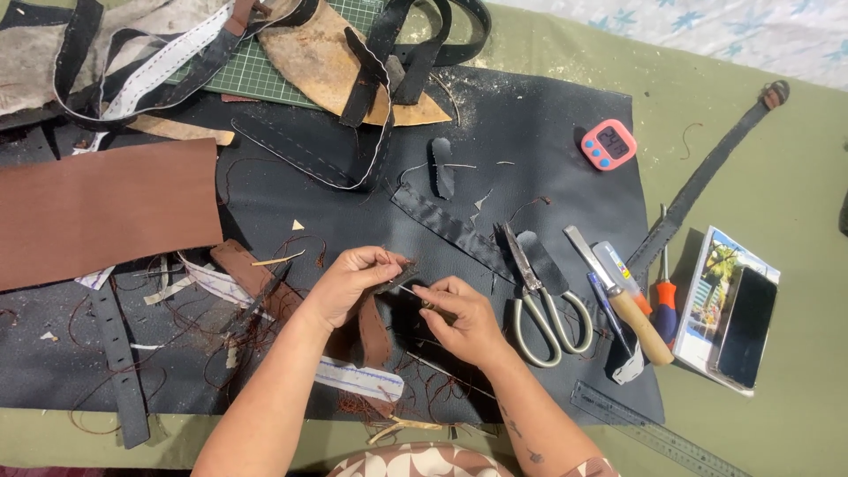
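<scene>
Two hands of mine meet over the black leather mat (530,159), and around them the bench is crowded. Far left lies a broad brown leather sheet (106,212), with a punched black strap (119,362) below it among loose reddish threads. My left hand (349,284) pinches the top of a brown leather strap (375,331) between thumb and fingertips, fingers closed tight on it; the strap bends down from the grip toward my lap. My right hand (464,318) sits just beside it, fingers drawn together on a thin metal tool (411,290), maybe a needle or awl, whose tip touches the strap's upper end. Right of my hands lie pale-handled scissors (543,309), blades shut, then a wooden-handled knife (623,296) and an orange-handled screwdriver (664,305). Above them sits a pink timer (609,144). Farther right a dark phone (746,327) rests on a booklet (720,265), and a metal ruler (654,433) lies near the table edge.
</scene>
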